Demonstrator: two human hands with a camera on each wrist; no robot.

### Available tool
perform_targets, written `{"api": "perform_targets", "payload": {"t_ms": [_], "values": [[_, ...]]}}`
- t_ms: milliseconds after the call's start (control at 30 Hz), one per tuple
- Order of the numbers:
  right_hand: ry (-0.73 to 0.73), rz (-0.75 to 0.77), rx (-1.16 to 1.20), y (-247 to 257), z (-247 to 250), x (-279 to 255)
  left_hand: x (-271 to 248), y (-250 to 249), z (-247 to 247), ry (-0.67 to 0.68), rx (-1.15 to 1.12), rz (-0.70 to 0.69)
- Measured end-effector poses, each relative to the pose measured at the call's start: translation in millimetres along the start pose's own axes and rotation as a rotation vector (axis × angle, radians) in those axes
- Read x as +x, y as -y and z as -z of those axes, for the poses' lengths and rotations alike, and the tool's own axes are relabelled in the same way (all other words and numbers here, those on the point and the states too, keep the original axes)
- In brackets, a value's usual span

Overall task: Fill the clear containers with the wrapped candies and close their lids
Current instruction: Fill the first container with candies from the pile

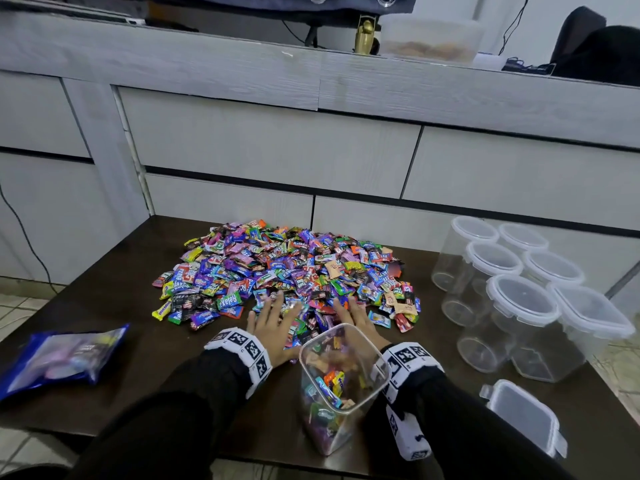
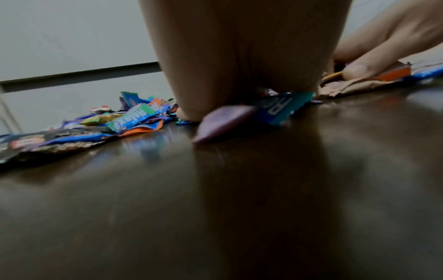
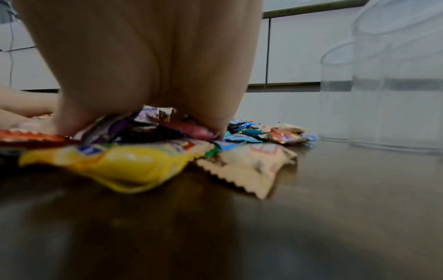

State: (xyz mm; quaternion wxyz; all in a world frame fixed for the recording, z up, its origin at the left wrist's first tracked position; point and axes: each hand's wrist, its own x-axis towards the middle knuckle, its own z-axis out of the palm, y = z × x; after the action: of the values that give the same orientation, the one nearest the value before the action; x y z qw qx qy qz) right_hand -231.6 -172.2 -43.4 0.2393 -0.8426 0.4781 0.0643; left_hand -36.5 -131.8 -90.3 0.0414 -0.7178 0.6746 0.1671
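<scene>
A wide pile of colourful wrapped candies [image 1: 287, 268] lies in the middle of the dark table [image 1: 121, 282]. At the near edge a clear square container [image 1: 341, 379] stands open, partly filled with candies. My left hand [image 1: 273, 322] lies palm down with straight, spread fingers on the pile's near edge, left of the container. My right hand [image 1: 353, 315] rests flat on the candies just behind the container, which hides part of it. From the wrist views, the left palm [image 2: 239, 56] presses on wrappers [image 2: 134, 117] and the right palm [image 3: 143, 56] arches over candies [image 3: 115, 163].
Several closed, empty clear containers [image 1: 519, 299] [image 3: 395, 85] stand grouped at the right. A loose lid [image 1: 523, 414] lies near the table's front right corner. A blue plastic bag [image 1: 59, 358] lies at the left edge. Grey drawer fronts rise behind the table.
</scene>
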Motion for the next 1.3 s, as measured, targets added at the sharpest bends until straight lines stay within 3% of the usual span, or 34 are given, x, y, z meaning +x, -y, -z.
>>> {"api": "perform_targets", "payload": {"t_ms": [100, 300, 467, 633, 967, 1167, 1300], "values": [[-0.030, 0.033, -0.107, 0, -3, 11, 3, -4, 2, 0.000, 0.031, -0.070], [-0.098, 0.047, -0.268, -3, -6, 29, 2, -13, 7, -0.138, 0.106, -0.064], [-0.085, 0.062, -0.092, -4, 7, 29, -2, -17, 23, -0.082, -0.043, -0.133], [-0.204, 0.085, -0.008, -19, 16, 11, -10, -14, 36, -0.130, -0.150, -0.151], [-0.641, 0.226, 0.393, -16, 47, -37, -47, -18, 71, -0.447, -0.552, -0.136], [-0.729, 0.345, 0.491, 14, 64, -67, -84, -31, 106, -0.610, -0.617, -0.193], [-0.750, 0.332, 0.452, 29, 58, -72, -110, -59, 109, -0.684, -0.607, -0.277]]}}
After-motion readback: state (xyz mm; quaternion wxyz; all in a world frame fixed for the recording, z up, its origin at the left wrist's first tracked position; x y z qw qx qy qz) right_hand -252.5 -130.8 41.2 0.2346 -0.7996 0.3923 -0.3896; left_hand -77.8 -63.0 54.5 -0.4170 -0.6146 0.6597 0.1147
